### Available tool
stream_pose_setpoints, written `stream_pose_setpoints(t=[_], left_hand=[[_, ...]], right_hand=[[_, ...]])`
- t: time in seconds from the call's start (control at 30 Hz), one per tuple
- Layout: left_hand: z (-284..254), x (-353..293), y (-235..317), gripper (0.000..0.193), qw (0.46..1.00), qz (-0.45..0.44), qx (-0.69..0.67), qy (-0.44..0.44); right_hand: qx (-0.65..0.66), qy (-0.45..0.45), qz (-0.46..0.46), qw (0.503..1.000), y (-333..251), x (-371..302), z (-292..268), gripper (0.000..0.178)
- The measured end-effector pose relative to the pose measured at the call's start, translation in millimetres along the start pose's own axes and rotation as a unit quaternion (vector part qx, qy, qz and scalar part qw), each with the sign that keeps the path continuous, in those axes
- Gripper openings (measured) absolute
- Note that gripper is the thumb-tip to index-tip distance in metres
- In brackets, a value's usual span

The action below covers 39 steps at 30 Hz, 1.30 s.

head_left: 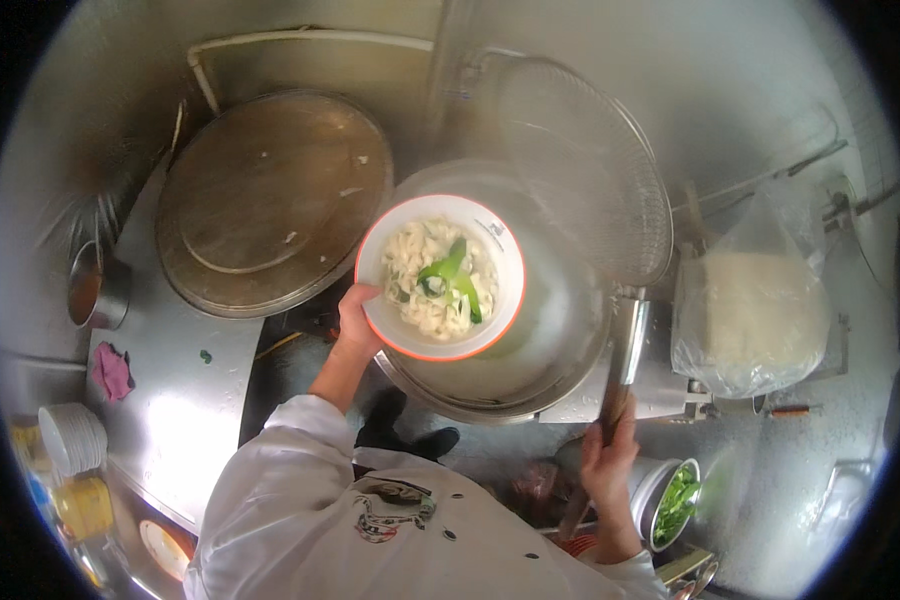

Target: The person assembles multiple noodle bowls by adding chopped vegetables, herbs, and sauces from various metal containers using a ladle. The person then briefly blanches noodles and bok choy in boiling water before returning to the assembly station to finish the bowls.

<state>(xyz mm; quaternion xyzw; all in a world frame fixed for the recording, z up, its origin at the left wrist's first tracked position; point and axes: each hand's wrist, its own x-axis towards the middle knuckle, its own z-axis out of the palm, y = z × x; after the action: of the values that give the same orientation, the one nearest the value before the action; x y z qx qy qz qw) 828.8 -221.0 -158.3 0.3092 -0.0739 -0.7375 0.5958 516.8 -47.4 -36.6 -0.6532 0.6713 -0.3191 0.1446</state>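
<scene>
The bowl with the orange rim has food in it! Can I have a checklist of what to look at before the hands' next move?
1. Bowl gripped: ok, the left hand holds its rim.
2. Food inside it: ok, pale pieces and green leaves.
3. Strainer held: ok, the right hand grips its handle.
4. A hand free: not ok, both are full.
5. Gap between bowl and pot: cannot tell from above.
6. Food's heat: cannot tell by looking.

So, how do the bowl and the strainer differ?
The bowl is white with an orange rim; the strainer is metal mesh. The left hand grips the bowl's side; the right hand grips the strainer's long handle. The strainer looks wider than the bowl. Both are round.
</scene>
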Motion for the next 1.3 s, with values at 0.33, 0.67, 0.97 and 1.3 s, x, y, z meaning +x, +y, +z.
stream_pose_setpoints(t=[0.33, 0.67, 0.97, 1.3], left_hand=[[19.8, -44.0, 18.9, 0.058, 0.994, 0.079, 0.045, 0.055], [30.2, -53.5, 13.4, 0.063, 0.974, 0.163, 0.073, 0.142], [51.9, -47.0, 36.8, 0.064, 0.962, 0.231, 0.138, 0.054], [36.3, -30.0, 42.2, 0.063, 0.974, 0.207, 0.096, -0.011]], right_hand=[[-0.306, -0.237, 0.104, 0.916, 203.9, 129.6, 44.1, 0.052], [0.409, -0.276, 0.474, 0.729, 211.7, 106.1, 50.5, 0.015], [0.133, -0.212, 0.360, 0.899, 189.3, 32.0, -36.5, 0.036], [-0.228, -0.079, 0.109, 0.964, 206.3, -97.5, -6.5, 0.076]])
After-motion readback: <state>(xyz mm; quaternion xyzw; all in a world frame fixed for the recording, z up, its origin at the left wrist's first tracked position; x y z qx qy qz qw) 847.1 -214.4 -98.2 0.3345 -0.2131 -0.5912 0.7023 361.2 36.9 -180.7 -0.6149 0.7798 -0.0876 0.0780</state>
